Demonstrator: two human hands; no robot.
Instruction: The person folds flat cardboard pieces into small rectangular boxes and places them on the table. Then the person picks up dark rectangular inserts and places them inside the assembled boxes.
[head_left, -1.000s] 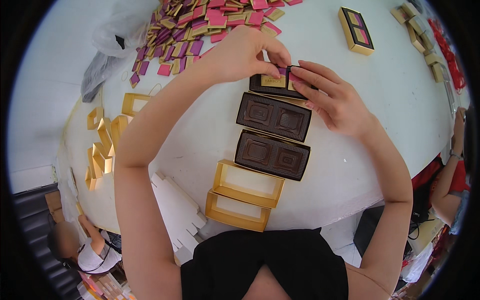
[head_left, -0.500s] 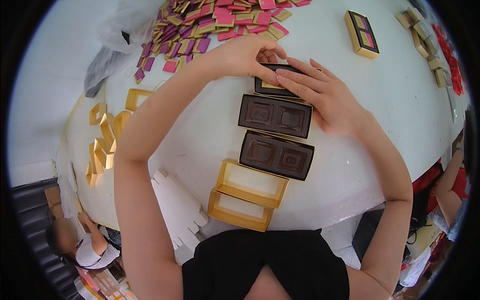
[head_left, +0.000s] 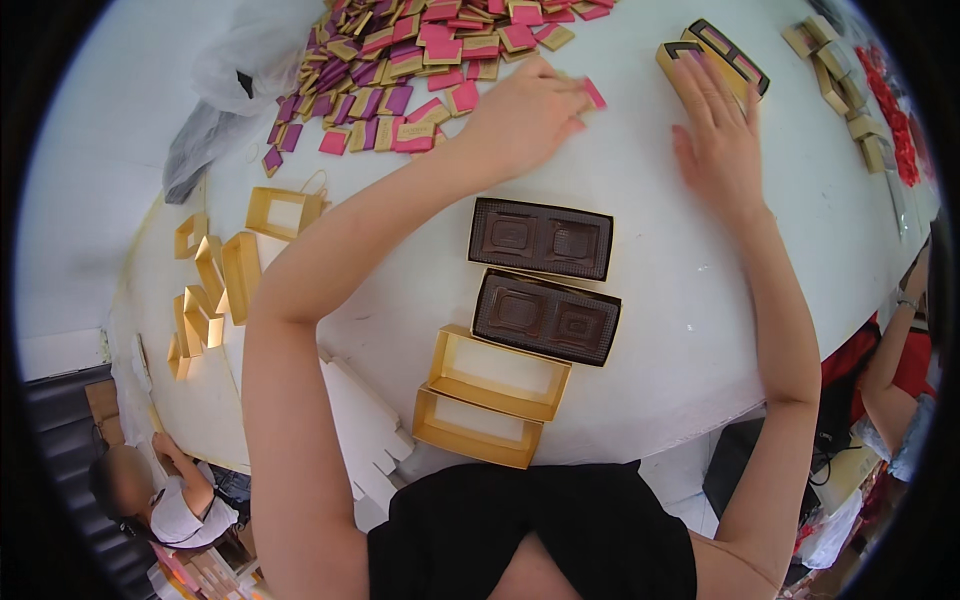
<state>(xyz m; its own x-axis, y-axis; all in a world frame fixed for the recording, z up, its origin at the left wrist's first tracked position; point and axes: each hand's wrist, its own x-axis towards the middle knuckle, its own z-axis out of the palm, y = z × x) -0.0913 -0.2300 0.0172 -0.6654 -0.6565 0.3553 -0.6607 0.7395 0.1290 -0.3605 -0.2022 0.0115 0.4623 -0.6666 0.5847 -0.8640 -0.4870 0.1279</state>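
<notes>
My left hand (head_left: 530,115) is closed, with a small pink-and-gold wrapped square (head_left: 594,93) at its fingertips, right of a large pile of pink, purple and gold wrapped squares (head_left: 440,50). Stretched fingers of my right hand (head_left: 718,145), slightly blurred, lie over a gold box (head_left: 675,62) at the far right. That box stands against another gold box (head_left: 712,42) with a dark two-part insert. In front of me are a gold box with a dark brown two-hollow tray (head_left: 541,238) and a similar box (head_left: 546,316). Nearer still, two gold box frames (head_left: 497,373) sit together.
Several gold frames (head_left: 240,275) stand at the left. White notched card pieces (head_left: 365,420) lie by the near table edge. Clear plastic wrap (head_left: 225,110) is at the far left, more boxes (head_left: 835,75) at the far right. A person (head_left: 180,490) sits lower left.
The farthest box of the middle row has moved to the far right under my right hand, beside the other box. My left hand has left it and now has a wrapped square.
</notes>
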